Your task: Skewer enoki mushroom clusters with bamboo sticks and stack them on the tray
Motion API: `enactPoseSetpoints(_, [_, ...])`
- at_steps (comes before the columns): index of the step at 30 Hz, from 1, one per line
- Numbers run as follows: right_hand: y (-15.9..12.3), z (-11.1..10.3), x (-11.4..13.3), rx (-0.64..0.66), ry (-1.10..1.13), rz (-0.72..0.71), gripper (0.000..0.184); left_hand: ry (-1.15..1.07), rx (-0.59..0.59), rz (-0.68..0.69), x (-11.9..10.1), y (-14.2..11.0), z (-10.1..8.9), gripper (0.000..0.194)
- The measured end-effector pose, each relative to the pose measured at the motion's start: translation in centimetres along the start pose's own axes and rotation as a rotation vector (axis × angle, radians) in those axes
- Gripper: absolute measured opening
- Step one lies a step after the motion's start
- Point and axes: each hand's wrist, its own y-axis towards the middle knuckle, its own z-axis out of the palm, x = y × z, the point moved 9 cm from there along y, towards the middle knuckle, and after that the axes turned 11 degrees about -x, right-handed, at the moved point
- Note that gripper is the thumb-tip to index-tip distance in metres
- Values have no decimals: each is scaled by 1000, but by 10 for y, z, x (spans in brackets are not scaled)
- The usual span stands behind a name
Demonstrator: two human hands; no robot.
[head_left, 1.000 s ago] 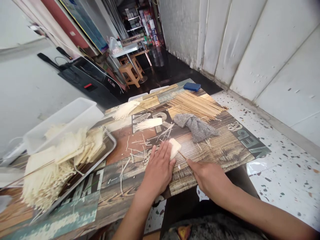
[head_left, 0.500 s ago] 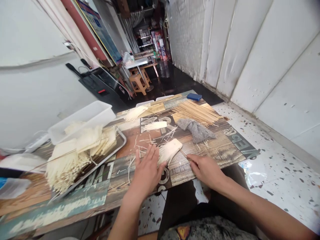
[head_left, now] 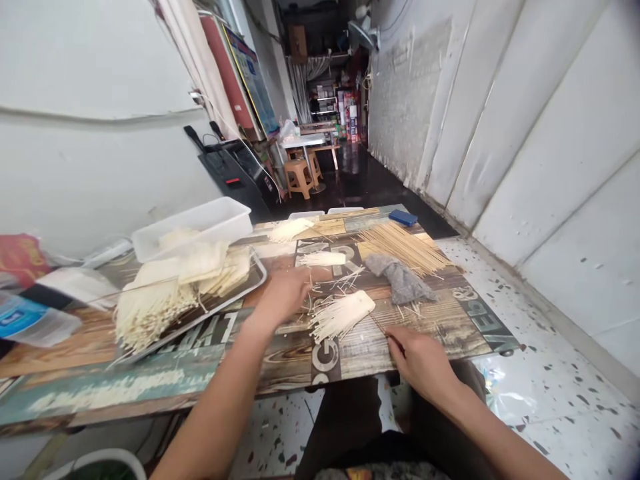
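My right hand [head_left: 420,357] pinches a thin bamboo skewer [head_left: 379,325] near the table's front edge. The skewer's far end meets the base of a flattened enoki mushroom bunch [head_left: 345,313], whose stems fan out to the left. My left hand [head_left: 287,292] is over the table to the left of that bunch, apart from it, among loose enoki strands. Its fingers are blurred and partly hidden, so their grip is unclear. Just beyond it lies a smaller enoki bunch [head_left: 325,259], with another bunch [head_left: 290,230] farther back.
A metal tray [head_left: 257,270] piled with enoki and a white plastic bin [head_left: 193,227] stand at the left. Many bamboo skewers [head_left: 407,248], a grey cloth [head_left: 400,277] and a blue box [head_left: 403,217] lie at the right. A plastic bottle [head_left: 37,320] is at far left.
My left hand has come off the front enoki bunch and moved left and away from me. My right hand still holds the skewer. The camera view has tilted up and shifted.
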Motion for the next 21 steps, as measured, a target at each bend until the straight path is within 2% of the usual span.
enactPoseSetpoints(3, [1, 1, 0, 2, 8, -8, 30, -57, -5, 39, 9, 44, 18, 42])
enactPoseSetpoints(6, [2, 0, -1, -20, 48, -11, 30, -130, 49, 91, 7, 78, 43, 45])
enactPoseSetpoints(9, [2, 0, -3, -38, 100, -10, 30, -228, 112, 121, 3, 97, 64, 39])
enactPoseSetpoints(12, [1, -1, -5, -55, 130, -4, 30, -347, 119, 94, 4, 104, 78, 30])
enactPoseSetpoints(16, [1, -2, -6, -63, 142, 0, 30, -509, 21, -64, 19, 107, 80, 22])
enactPoseSetpoints(21, [0, -1, -6, -46, 144, 10, 29, -711, -236, -354, 58, 108, 55, 24])
